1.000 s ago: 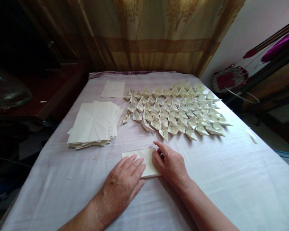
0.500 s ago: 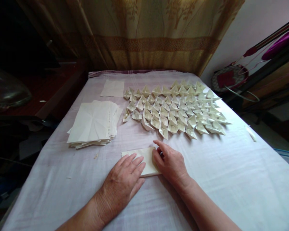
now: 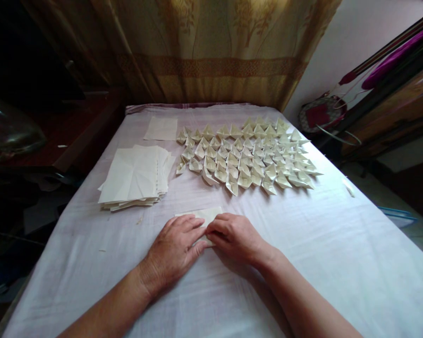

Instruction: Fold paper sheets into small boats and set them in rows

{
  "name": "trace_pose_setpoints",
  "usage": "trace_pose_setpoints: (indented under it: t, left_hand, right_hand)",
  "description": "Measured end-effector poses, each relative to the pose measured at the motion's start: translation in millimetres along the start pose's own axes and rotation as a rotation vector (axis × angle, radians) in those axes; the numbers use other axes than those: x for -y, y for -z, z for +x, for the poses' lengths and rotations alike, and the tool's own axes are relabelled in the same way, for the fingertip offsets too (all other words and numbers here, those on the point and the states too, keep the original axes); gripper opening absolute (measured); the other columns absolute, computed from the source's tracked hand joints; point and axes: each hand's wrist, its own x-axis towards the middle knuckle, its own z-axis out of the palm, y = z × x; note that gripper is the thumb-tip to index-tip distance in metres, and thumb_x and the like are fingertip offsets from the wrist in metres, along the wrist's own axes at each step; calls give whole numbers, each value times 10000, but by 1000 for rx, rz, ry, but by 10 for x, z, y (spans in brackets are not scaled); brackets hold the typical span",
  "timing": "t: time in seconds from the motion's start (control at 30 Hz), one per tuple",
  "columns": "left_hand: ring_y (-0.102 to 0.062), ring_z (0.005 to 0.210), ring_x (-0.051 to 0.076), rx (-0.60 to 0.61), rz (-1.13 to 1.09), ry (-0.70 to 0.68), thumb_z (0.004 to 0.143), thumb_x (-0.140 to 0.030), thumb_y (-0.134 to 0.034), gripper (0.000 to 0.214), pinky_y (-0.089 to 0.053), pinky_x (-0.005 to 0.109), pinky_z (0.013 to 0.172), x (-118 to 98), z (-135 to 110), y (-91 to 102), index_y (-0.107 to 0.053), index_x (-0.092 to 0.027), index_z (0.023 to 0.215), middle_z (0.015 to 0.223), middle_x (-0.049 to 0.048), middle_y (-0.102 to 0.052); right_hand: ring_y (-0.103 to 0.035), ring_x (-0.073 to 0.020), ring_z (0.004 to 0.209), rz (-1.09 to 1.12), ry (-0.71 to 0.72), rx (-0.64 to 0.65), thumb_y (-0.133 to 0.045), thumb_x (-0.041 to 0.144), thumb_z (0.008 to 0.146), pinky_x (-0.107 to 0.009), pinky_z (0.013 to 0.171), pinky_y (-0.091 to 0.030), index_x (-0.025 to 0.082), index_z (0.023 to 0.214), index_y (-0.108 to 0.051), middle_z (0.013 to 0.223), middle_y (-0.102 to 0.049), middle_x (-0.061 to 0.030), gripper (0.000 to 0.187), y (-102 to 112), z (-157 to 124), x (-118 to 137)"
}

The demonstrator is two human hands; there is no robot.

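Note:
A folded piece of cream paper (image 3: 207,215) lies on the white cloth-covered table (image 3: 338,253) in front of me. My left hand (image 3: 172,249) rests flat on its left part with fingers stretched out. My right hand (image 3: 234,237) covers its right part, with the fingers curled and pinching the paper's edge near the left hand's fingertips. Most of the paper is hidden under both hands.
A stack of creased cream sheets (image 3: 136,178) lies to the left. A single sheet (image 3: 161,128) lies at the far left. Several folded paper boats (image 3: 246,157) are set out in rows beyond my hands. A curtain (image 3: 211,51) hangs behind; dark furniture (image 3: 38,141) stands left.
My right hand has slid left over the paper and curled onto its edge, meeting my left hand. The view has shifted slightly to the right.

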Motion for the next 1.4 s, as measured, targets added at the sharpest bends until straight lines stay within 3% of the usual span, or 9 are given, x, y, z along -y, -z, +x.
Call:
trace_pose_setpoints:
  t: [0.23, 0.43, 0.6, 0.73, 0.97, 1.07, 1.17, 1.3, 1.4]
  left_hand:
    - [-615, 1127, 227, -34, -94, 10, 922, -229, -593, 214, -479, 427, 976, 64, 66, -29, -730, -243, 1086, 1162, 57, -720]
    - [-591, 1180, 246, -16, -64, -18, 893, -221, -636, 252, -455, 458, 1014, 86, 33, -31, -710, -233, 1133, 1218, 66, -701]
    - [-576, 1202, 247, 25, -43, -67, 901, -269, -627, 258, -448, 452, 1027, 148, 23, -24, -709, -239, 1144, 1255, 69, -683]
    - [-570, 1211, 254, 36, -26, -82, 896, -286, -628, 298, -441, 457, 1032, 183, 24, -28, -694, -243, 1183, 1278, 70, -672]
    - [-575, 1207, 261, 53, -18, -86, 890, -285, -632, 304, -445, 454, 1024, 168, 36, 0, -699, -231, 1181, 1273, 85, -675]
    - [-578, 1204, 256, 38, -13, -87, 898, -300, -619, 299, -451, 448, 1019, 164, 36, -1, -701, -243, 1179, 1268, 83, -677]
    - [-575, 1210, 256, 40, -10, -90, 897, -309, -624, 306, -446, 452, 1027, 160, 36, -1, -696, -244, 1187, 1272, 82, -674]
    - [-576, 1213, 250, 41, -11, -97, 897, -309, -631, 279, -448, 440, 1032, 157, 34, 3, -708, -238, 1155, 1268, 80, -676]
    - [-576, 1216, 249, 37, -6, -100, 896, -295, -628, 285, -448, 437, 1034, 162, 32, 0, -704, -242, 1165, 1274, 76, -675]
  right_hand:
    - [-634, -137, 780, 10, -60, 76, -642, 164, 884, -221, 703, -422, 199, 884, -728, 826, -700, -13, 92, 0, -7, 51]
    - [-594, -167, 778, -169, -136, 23, -663, 338, 882, -261, 698, -403, 184, 839, -670, 822, -653, -34, 160, -79, -88, 197]
    - [-576, -179, 795, -226, -162, -26, -684, 322, 841, -276, 723, -392, 187, 845, -648, 851, -640, -41, 140, -167, -144, 250]
    - [-565, -153, 744, -182, -203, -42, -632, 216, 833, -256, 682, -367, 195, 803, -653, 804, -631, -19, 42, -138, -201, 193]
    - [-567, -150, 701, -169, -305, -120, -588, 141, 807, -249, 647, -370, 196, 752, -656, 762, -628, -12, 103, 20, -438, -23]
    - [-584, -174, 767, -167, -214, -237, -570, 146, 827, -273, 706, -409, 196, 833, -678, 827, -658, -37, 119, -3, -483, -5]
    - [-588, -214, 935, -168, 12, -298, -553, 158, 866, -337, 836, -422, 201, 1008, -696, 1030, -686, -83, 206, -64, -462, 100]
    - [-569, -227, 1045, -165, 193, -155, -556, 234, 917, -375, 906, -410, 241, 1131, -688, 1152, -679, -73, 252, -106, -435, 207]
    - [-566, -229, 1074, -165, 213, -34, -545, 281, 945, -386, 934, -405, 246, 1190, -670, 1180, -675, -64, 277, -82, -459, 185]
